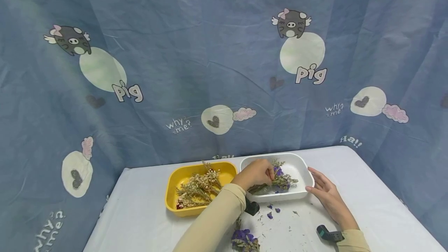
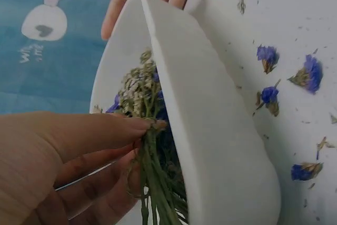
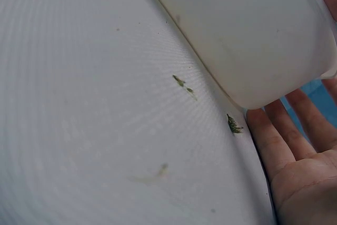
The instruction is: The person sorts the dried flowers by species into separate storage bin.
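Note:
In the head view, my left hand (image 1: 257, 173) reaches into the white tray (image 1: 290, 196). Its thumb and fingers pinch a bunch of dried flowers (image 2: 152, 167) by the green stems; pale and purple heads show beyond the fingertips. My right hand (image 1: 325, 191) holds the tray's right end, thumb and forefinger at the rim. In the right wrist view, several of its fingers (image 3: 271, 138) reach against the tray's underside corner. What lies below the bunch is partly hidden by my left hand.
A yellow tray (image 1: 170, 199) with dried cream-coloured flowers stands left of the white one. Another purple bunch (image 1: 245, 240) lies near the front, partly behind my left sleeve. Loose purple blossoms (image 2: 268, 56) and plant crumbs dot the white tabletop. A printed blue curtain (image 1: 224, 69) hangs behind.

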Demonstrator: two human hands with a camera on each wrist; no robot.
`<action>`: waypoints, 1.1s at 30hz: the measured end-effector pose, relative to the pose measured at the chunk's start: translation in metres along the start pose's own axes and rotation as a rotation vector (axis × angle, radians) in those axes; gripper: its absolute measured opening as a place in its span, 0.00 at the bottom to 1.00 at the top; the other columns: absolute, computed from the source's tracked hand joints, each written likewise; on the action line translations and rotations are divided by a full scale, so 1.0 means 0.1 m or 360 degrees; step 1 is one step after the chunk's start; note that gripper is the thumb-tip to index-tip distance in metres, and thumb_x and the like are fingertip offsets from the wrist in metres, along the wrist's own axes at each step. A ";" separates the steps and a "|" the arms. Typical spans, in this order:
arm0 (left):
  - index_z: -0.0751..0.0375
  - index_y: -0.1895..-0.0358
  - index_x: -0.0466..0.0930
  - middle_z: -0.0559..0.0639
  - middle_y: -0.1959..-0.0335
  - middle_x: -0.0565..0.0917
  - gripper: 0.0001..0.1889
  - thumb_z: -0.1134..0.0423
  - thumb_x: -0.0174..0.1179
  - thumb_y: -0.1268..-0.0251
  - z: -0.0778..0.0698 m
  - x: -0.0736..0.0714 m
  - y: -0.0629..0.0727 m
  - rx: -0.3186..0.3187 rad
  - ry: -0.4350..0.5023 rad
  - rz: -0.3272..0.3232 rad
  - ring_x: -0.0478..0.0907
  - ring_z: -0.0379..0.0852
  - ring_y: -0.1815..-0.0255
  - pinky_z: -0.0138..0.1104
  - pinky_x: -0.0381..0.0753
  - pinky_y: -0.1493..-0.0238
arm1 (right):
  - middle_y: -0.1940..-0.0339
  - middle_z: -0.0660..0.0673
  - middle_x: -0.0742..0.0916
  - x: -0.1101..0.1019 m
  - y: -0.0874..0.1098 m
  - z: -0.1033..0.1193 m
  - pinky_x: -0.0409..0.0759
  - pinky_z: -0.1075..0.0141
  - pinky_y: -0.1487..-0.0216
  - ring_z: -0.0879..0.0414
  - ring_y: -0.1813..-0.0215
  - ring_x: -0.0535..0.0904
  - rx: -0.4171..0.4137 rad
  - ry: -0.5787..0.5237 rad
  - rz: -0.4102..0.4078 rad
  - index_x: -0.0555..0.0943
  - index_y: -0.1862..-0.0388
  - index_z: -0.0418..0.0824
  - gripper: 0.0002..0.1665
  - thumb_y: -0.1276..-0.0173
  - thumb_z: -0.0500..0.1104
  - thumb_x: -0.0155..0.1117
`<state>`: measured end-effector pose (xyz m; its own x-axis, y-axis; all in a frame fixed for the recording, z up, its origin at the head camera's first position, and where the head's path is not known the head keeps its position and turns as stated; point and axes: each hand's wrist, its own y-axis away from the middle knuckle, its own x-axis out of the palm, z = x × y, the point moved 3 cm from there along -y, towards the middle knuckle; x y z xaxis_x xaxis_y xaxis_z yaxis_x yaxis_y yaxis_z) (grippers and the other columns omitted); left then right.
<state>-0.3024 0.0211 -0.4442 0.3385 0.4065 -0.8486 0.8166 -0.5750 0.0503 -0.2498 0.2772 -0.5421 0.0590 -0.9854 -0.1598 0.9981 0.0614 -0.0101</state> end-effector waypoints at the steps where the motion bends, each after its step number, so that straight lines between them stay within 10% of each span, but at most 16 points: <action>1: 0.58 0.70 0.88 0.42 0.74 0.84 0.05 0.72 0.73 0.41 0.00 0.01 -0.02 -0.0013 -0.0017 0.0019 0.75 0.36 0.73 0.25 0.78 0.68 | 0.14 0.34 0.58 0.00 0.00 0.00 0.72 0.82 0.36 0.59 0.19 0.66 0.0004 0.0010 -0.0006 0.56 0.15 0.48 0.47 0.27 0.44 0.68; 3: 0.58 0.70 0.88 0.42 0.75 0.83 0.06 0.72 0.74 0.42 -0.01 0.02 -0.05 -0.0050 -0.0054 0.0044 0.74 0.37 0.74 0.25 0.77 0.69 | 0.14 0.35 0.59 -0.01 0.00 -0.01 0.72 0.82 0.36 0.54 0.18 0.64 0.0007 0.0021 -0.0012 0.56 0.15 0.48 0.47 0.27 0.44 0.68; 10: 0.59 0.73 0.87 0.43 0.77 0.82 0.07 0.74 0.73 0.42 -0.04 0.08 -0.09 -0.0177 -0.0111 0.0077 0.73 0.39 0.82 0.28 0.77 0.77 | 0.15 0.32 0.58 0.01 -0.02 0.00 0.74 0.83 0.37 0.86 0.40 0.71 -0.0023 -0.0052 0.0003 0.57 0.16 0.45 0.47 0.28 0.41 0.68; 33: 0.54 0.72 0.84 0.42 0.74 0.83 0.08 0.68 0.70 0.35 -0.09 0.03 -0.02 -0.0017 -0.0085 0.0080 0.79 0.40 0.75 0.25 0.79 0.71 | 0.16 0.30 0.59 0.00 -0.02 -0.03 0.73 0.84 0.37 0.86 0.40 0.72 -0.0039 -0.0068 0.0003 0.56 0.16 0.44 0.46 0.27 0.40 0.67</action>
<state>-0.2985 0.0296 -0.4418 0.3539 0.3386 -0.8718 0.8044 -0.5858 0.0990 -0.2520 0.2774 -0.5450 0.0621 -0.9911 -0.1177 0.9972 0.0665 -0.0343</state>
